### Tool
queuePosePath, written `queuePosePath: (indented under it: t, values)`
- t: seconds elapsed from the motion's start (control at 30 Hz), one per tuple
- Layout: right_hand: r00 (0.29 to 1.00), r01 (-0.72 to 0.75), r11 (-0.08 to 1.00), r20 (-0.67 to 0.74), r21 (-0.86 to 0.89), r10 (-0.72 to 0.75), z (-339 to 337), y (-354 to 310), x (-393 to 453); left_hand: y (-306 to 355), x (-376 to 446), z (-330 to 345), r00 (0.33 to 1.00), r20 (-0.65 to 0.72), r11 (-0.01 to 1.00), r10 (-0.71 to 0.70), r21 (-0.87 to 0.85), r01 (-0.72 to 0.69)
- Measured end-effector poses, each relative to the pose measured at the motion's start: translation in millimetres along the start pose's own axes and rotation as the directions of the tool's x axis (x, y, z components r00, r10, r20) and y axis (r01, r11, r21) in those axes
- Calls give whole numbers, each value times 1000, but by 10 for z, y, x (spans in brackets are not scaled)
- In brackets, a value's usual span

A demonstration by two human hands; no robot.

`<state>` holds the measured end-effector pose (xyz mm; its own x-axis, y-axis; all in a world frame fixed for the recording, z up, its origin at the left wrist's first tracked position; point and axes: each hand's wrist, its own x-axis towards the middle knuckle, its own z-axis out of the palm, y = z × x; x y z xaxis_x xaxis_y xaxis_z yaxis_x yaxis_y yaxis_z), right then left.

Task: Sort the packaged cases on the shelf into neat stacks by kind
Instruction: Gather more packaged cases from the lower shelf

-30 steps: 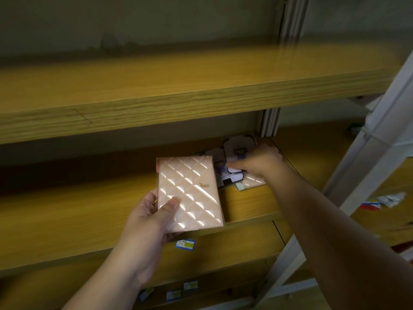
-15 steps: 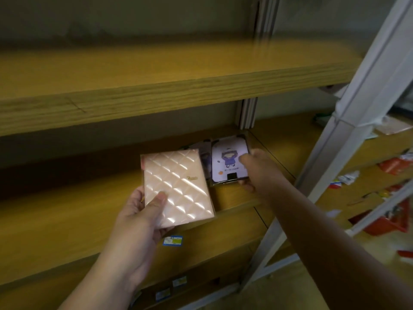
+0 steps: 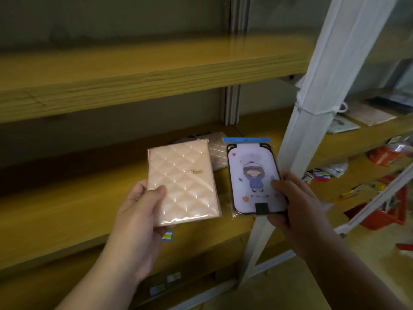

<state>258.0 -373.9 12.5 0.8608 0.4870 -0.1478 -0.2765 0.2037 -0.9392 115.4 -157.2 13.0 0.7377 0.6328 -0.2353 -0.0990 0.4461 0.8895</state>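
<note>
My left hand (image 3: 138,215) grips a pink quilted case (image 3: 182,182) in clear wrap, thumb on its front lower left corner. My right hand (image 3: 297,204) holds a lilac case with a cartoon figure (image 3: 254,175), black-rimmed, with a blue header strip, in a clear sleeve. Both cases are held side by side in front of the middle wooden shelf (image 3: 67,204). On that shelf behind them lies a grey packaged case (image 3: 218,154), partly hidden by the two held cases.
An upper wooden shelf (image 3: 134,79) overhangs the work area. A white metal upright (image 3: 312,104) leans just right of the cases. Further right, another shelf (image 3: 368,130) carries flat packages, and red items (image 3: 384,215) sit lower down. A small blue price label (image 3: 168,236) marks the shelf edge.
My right hand has lifted the cartoon case off the shelf pile and brought it toward me, beside the pink case. The left hand kept its hold on the pink case.
</note>
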Motion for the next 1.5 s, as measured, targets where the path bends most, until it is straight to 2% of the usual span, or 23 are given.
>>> queuePosePath:
  t: [0.17,0.23,0.4,0.63,0.87,1.03,1.27,1.5]
  values:
    - [986,30,995,163,94,-45,-408,-228,-241,-185,-314,420,998,-4,998,56,19,-56]
    - [984,-3,992,176,125,-19,-591,-354,-353,-297,-456,656,997,-10,997,73,24,-73]
    - [976,-41,999,213,5,39,-1215,-587,-515,-630,-775,1275,988,-66,989,143,35,-141]
    - [998,-24,994,52,-110,30,-2362,-963,-404,-1116,-1131,2256,989,-111,994,97,51,-92]
    - [997,22,1000,-77,-15,-23,-3283,-1204,-215,-1385,-1047,3139,996,-85,995,8,95,0]
    - [993,60,998,-100,35,-56,-3778,-1337,64,-1636,-676,3674,1000,-15,995,-22,101,23]
    - [977,49,997,-204,-55,-60,-4288,-1647,775,-1949,86,4429,990,103,994,-94,63,87]
    - [961,43,998,-270,-42,-53,-4814,-1893,1527,-2188,973,5098,984,133,992,-122,48,117]
